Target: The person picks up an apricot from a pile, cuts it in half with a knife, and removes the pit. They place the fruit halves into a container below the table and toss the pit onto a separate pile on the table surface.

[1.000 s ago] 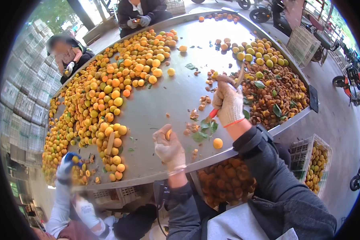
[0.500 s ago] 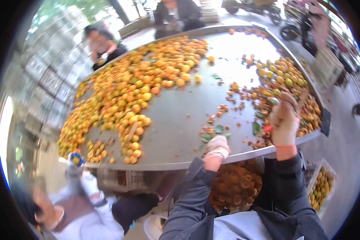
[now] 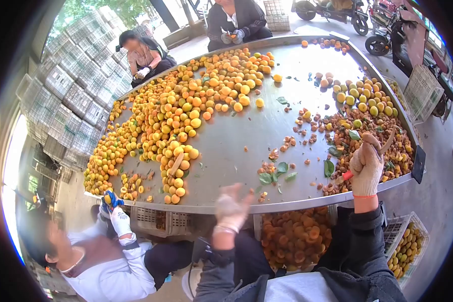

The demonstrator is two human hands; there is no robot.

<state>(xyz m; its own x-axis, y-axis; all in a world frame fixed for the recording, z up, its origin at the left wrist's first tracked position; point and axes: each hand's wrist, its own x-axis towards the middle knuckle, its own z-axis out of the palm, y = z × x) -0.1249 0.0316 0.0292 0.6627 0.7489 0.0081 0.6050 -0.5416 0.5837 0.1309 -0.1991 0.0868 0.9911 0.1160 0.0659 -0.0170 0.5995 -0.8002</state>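
My left hand (image 3: 231,207), in a pale glove, is blurred over the near table edge, fingers apart with nothing visible in them. My gloved right hand (image 3: 366,168) is closed round a slim tool with a red part (image 3: 347,175) sticking out at the lower left; the rest is hidden in the fist. Under and beyond that hand lies a heap of brown apricot pits and scraps (image 3: 350,133). Whole apricots (image 3: 372,95) lie behind it. Green leaves (image 3: 282,167) and scraps lie on the metal table (image 3: 226,166) between my hands.
A large pile of apricots (image 3: 166,121) covers the table's left side. Below the near edge stands a crate of apricot halves (image 3: 297,241). A crate of yellowish fruit (image 3: 407,246) is at my right. One co-worker (image 3: 105,251) sits at my left; two others are across the table.
My left hand has moved left and back from the leaves to the near edge, its fingers spreading. My right hand stays over the pit heap with the tool. The view has shifted slightly.
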